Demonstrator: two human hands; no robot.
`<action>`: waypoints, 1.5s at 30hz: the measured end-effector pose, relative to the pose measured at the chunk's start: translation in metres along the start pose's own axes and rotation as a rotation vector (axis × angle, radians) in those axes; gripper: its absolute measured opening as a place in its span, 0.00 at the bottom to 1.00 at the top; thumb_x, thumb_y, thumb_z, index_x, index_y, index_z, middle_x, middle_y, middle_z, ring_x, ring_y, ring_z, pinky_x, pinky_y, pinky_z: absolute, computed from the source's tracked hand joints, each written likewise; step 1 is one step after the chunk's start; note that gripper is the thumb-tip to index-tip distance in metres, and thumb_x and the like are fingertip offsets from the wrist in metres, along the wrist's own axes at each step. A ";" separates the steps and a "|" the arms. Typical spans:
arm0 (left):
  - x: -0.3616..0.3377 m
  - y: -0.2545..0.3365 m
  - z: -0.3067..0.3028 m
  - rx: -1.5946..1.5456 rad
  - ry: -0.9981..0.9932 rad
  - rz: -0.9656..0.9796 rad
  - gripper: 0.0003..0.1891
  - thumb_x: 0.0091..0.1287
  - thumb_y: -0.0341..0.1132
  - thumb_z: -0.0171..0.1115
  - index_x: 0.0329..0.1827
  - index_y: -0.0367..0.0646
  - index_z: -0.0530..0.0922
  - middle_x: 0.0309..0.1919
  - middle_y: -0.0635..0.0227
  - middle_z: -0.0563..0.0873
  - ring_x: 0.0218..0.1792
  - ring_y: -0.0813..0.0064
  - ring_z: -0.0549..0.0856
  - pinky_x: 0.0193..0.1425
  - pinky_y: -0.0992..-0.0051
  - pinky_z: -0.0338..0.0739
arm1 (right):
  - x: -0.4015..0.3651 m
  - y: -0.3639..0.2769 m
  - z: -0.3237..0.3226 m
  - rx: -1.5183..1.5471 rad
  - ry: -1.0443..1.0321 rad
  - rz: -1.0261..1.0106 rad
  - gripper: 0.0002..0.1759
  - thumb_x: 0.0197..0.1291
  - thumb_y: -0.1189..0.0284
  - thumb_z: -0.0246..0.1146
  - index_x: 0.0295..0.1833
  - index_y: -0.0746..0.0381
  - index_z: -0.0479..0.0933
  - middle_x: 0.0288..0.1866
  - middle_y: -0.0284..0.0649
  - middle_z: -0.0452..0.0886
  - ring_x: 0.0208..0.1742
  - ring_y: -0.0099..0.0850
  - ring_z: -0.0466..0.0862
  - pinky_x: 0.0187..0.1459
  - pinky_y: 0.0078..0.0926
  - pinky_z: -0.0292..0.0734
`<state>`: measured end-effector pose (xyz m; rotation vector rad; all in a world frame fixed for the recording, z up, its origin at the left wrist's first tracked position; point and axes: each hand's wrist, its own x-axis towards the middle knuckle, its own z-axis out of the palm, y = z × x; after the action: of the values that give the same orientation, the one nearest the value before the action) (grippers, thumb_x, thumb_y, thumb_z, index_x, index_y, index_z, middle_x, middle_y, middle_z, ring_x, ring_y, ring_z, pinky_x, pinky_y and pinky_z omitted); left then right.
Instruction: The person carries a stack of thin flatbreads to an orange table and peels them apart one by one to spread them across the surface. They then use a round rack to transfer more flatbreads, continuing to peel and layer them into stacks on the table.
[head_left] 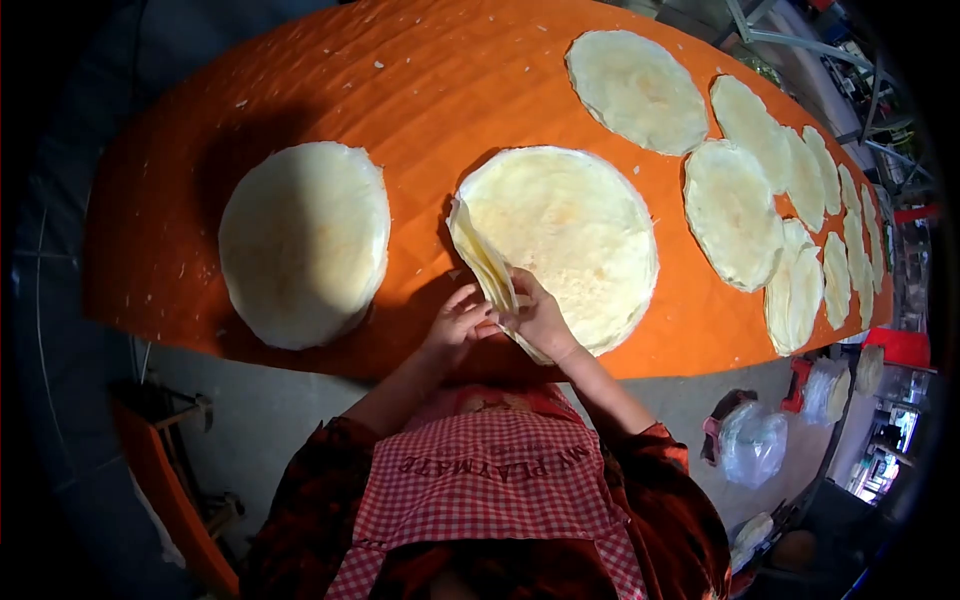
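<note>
Flatbread point(575, 230) on orange tbl point(420, 180), R fingers point(527, 286) pinching edge, unclear if L fingers point(470, 318) grip, gray flr point(280, 410) below.

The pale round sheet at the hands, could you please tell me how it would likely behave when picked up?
The pale round sheet is probably floppy: its edge folds up by the left hand and right hand. It is likely light for its width, and perhaps easily torn, since the raised edge looks thin.
</note>
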<state>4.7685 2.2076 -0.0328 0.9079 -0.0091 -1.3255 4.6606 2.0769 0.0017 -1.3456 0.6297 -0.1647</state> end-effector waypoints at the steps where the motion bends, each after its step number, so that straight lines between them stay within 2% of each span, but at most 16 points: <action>1: 0.003 -0.003 -0.005 0.020 -0.008 -0.009 0.17 0.71 0.27 0.52 0.63 0.44 0.69 0.53 0.64 0.80 0.52 0.70 0.82 0.57 0.65 0.79 | -0.005 -0.006 0.000 0.020 -0.004 0.035 0.35 0.52 0.85 0.65 0.68 0.67 0.63 0.57 0.45 0.77 0.52 0.30 0.80 0.52 0.24 0.76; 7: 0.011 -0.008 -0.010 0.007 0.014 0.007 0.14 0.70 0.30 0.55 0.58 0.44 0.71 0.49 0.67 0.81 0.50 0.71 0.82 0.51 0.64 0.81 | -0.002 -0.001 -0.004 -0.240 0.106 -0.001 0.28 0.54 0.82 0.66 0.62 0.69 0.70 0.51 0.45 0.81 0.46 0.28 0.81 0.49 0.24 0.77; 14: 0.014 -0.003 -0.010 0.027 0.043 -0.048 0.15 0.70 0.30 0.55 0.58 0.46 0.68 0.51 0.66 0.79 0.51 0.69 0.81 0.51 0.61 0.80 | 0.008 0.031 -0.018 -0.182 0.149 0.015 0.24 0.53 0.80 0.66 0.57 0.71 0.73 0.45 0.46 0.84 0.45 0.28 0.82 0.48 0.25 0.77; 19: 0.019 -0.008 -0.011 0.178 0.104 0.004 0.17 0.67 0.30 0.55 0.57 0.45 0.67 0.50 0.70 0.77 0.50 0.72 0.80 0.48 0.63 0.79 | -0.004 0.007 0.027 -0.932 0.322 -0.155 0.37 0.49 0.66 0.69 0.64 0.66 0.66 0.38 0.57 0.82 0.37 0.52 0.84 0.36 0.42 0.80; 20: 0.019 -0.006 -0.010 0.209 0.128 0.016 0.16 0.66 0.30 0.55 0.56 0.44 0.66 0.49 0.70 0.77 0.50 0.73 0.79 0.48 0.64 0.79 | -0.001 0.009 0.036 -1.031 0.397 -0.242 0.39 0.46 0.66 0.70 0.64 0.64 0.66 0.34 0.55 0.83 0.35 0.50 0.84 0.35 0.41 0.80; 24: 0.021 -0.008 -0.008 0.169 0.267 0.007 0.22 0.63 0.26 0.54 0.61 0.46 0.66 0.49 0.64 0.77 0.46 0.70 0.81 0.41 0.65 0.78 | 0.004 -0.009 0.039 -1.162 0.327 -0.114 0.23 0.47 0.66 0.67 0.50 0.63 0.77 0.30 0.54 0.82 0.34 0.49 0.84 0.35 0.42 0.80; 27: 0.038 -0.027 -0.039 0.460 0.329 0.094 0.13 0.63 0.26 0.57 0.51 0.39 0.76 0.39 0.63 0.83 0.38 0.72 0.82 0.39 0.72 0.77 | 0.036 0.018 -0.027 -1.145 0.354 -0.205 0.10 0.47 0.68 0.64 0.33 0.64 0.81 0.28 0.54 0.81 0.32 0.49 0.83 0.36 0.42 0.78; 29: 0.051 -0.039 -0.056 0.475 0.293 0.218 0.10 0.62 0.27 0.59 0.45 0.35 0.79 0.34 0.65 0.84 0.35 0.74 0.82 0.39 0.74 0.77 | 0.067 -0.028 -0.107 -1.005 0.205 -0.143 0.10 0.45 0.68 0.65 0.30 0.64 0.80 0.28 0.52 0.80 0.30 0.49 0.80 0.36 0.44 0.75; 32: 0.046 -0.033 -0.053 0.294 0.220 0.218 0.09 0.58 0.28 0.62 0.40 0.33 0.80 0.30 0.67 0.84 0.31 0.76 0.81 0.35 0.73 0.75 | 0.156 -0.127 -0.240 -1.562 -0.056 -0.307 0.13 0.42 0.63 0.67 0.30 0.61 0.80 0.30 0.48 0.82 0.30 0.43 0.80 0.38 0.43 0.74; 33: 0.053 -0.043 -0.066 0.328 0.243 0.183 0.09 0.57 0.28 0.62 0.39 0.33 0.80 0.30 0.66 0.84 0.30 0.75 0.81 0.35 0.73 0.75 | 0.155 -0.199 -0.227 -1.508 0.173 -0.328 0.12 0.41 0.64 0.67 0.29 0.61 0.80 0.29 0.46 0.82 0.30 0.41 0.80 0.37 0.42 0.74; 34: 0.059 -0.047 -0.071 0.362 0.268 0.147 0.09 0.57 0.28 0.62 0.39 0.32 0.81 0.29 0.66 0.84 0.29 0.75 0.80 0.34 0.73 0.74 | 0.171 -0.250 -0.245 -1.397 0.159 -0.444 0.11 0.40 0.66 0.66 0.30 0.61 0.81 0.28 0.46 0.82 0.30 0.41 0.80 0.37 0.41 0.74; 35: 0.057 -0.042 -0.065 0.379 0.289 0.151 0.09 0.57 0.28 0.62 0.38 0.32 0.81 0.29 0.66 0.84 0.28 0.75 0.80 0.33 0.73 0.74 | 0.197 -0.297 -0.261 -1.617 0.156 -0.572 0.11 0.39 0.69 0.66 0.31 0.62 0.81 0.26 0.45 0.81 0.28 0.41 0.80 0.34 0.41 0.75; 38: 0.046 -0.028 -0.050 0.449 0.330 0.146 0.10 0.57 0.29 0.62 0.38 0.31 0.80 0.29 0.66 0.84 0.27 0.74 0.79 0.31 0.72 0.73 | 0.173 -0.426 -0.193 -1.635 0.268 -0.550 0.13 0.38 0.72 0.63 0.33 0.65 0.80 0.28 0.52 0.81 0.32 0.47 0.83 0.35 0.42 0.76; 41: 0.053 -0.037 -0.064 0.503 0.332 0.133 0.10 0.56 0.28 0.62 0.39 0.31 0.80 0.30 0.65 0.84 0.29 0.74 0.80 0.32 0.71 0.74 | 0.167 -0.448 -0.154 -1.716 0.360 -0.791 0.12 0.45 0.75 0.58 0.37 0.65 0.81 0.33 0.55 0.82 0.37 0.51 0.83 0.38 0.43 0.78; 44: 0.058 -0.048 -0.078 0.521 0.351 0.164 0.12 0.55 0.27 0.62 0.41 0.31 0.80 0.33 0.63 0.84 0.32 0.72 0.81 0.35 0.68 0.76 | 0.174 -0.392 -0.113 -1.826 0.322 -0.771 0.10 0.51 0.75 0.58 0.38 0.60 0.83 0.34 0.51 0.82 0.38 0.49 0.83 0.41 0.45 0.79; 45: 0.058 -0.055 -0.088 0.546 0.334 0.185 0.13 0.55 0.27 0.62 0.43 0.31 0.80 0.34 0.63 0.85 0.33 0.71 0.81 0.37 0.67 0.76 | 0.211 -0.341 -0.123 -1.661 0.331 -0.967 0.10 0.51 0.76 0.58 0.38 0.58 0.83 0.34 0.49 0.83 0.38 0.48 0.83 0.39 0.45 0.79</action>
<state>4.7833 2.2113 -0.1508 1.5463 -0.1996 -0.9971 4.8539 1.7931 0.2425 -3.2288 0.2171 -0.7580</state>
